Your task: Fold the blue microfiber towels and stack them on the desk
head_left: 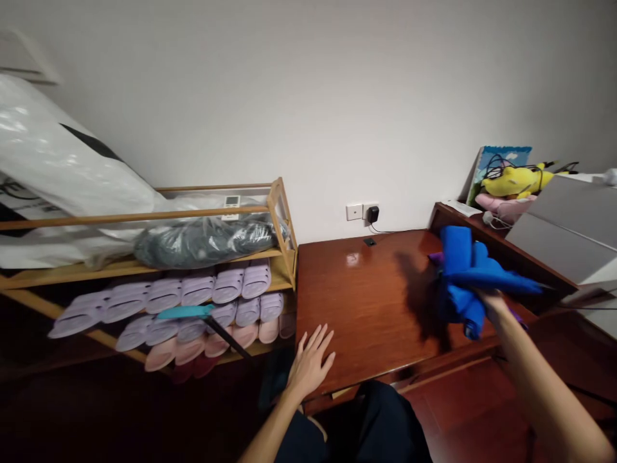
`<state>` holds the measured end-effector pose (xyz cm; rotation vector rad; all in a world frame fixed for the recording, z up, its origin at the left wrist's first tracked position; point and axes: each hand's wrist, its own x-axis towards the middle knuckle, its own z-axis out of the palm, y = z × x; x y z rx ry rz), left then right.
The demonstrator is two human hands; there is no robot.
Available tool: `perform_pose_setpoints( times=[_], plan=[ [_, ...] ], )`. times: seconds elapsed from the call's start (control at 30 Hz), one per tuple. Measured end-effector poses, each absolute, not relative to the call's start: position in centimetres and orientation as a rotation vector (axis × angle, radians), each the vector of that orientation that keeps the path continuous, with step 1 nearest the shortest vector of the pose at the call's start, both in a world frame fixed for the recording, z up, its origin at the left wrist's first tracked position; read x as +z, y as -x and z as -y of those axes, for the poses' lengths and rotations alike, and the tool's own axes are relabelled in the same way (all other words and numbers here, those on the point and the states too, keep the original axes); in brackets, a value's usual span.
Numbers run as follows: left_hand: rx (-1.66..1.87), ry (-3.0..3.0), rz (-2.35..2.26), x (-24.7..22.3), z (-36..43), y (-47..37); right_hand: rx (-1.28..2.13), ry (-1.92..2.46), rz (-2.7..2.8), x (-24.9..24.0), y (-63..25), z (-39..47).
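Observation:
My left hand (308, 368) lies flat near the front left corner of the reddish-brown wooden desk (357, 321), fingers spread, holding nothing. On the right, my right hand (490, 302) grips a bright blue, soft-looking bundle (460, 273) with folds and rolled ends. Its exact kind I cannot make out, and most of my fingers are hidden behind it. The bundle is over the right part of the desk and casts a dark shadow. A bit of purple (436, 258) shows beside it, partly covered.
A wooden shoe rack (284, 235) with several slippers (195, 290) and plastic-wrapped items stands left of the desk. A black plug (373, 214) sits in the wall outlet. At right, a raised ledge (470, 225) bears a yellow plush toy (513, 182) near grey boxes (562, 222).

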<state>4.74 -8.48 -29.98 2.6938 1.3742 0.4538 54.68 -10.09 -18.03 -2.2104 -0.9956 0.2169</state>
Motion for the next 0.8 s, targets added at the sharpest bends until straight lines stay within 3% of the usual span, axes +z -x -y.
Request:
perform_pose_setpoints(
  times=[0.23,0.47,0.63,0.8],
  plan=[
    [0.433,-2.687,-1.387,-29.6,8.6,-4.5,0.391,2.425,0.899,-24.2,-48.3,0.1],
    [0.433,-2.675,-1.393,-29.5,8.5,-4.6,0.058,2.494,1.219,-26.9,-45.3,2.3],
    [0.424,-2.683,-1.388,-29.4,8.5,-4.5,0.161,2.307,1.093,-28.0,-48.2,1.6],
    [0.425,-2.677,-1.386,-29.4,8.4,-4.3,0.294,2.149,0.825,-25.2,-54.5,-0.4]
  ],
)
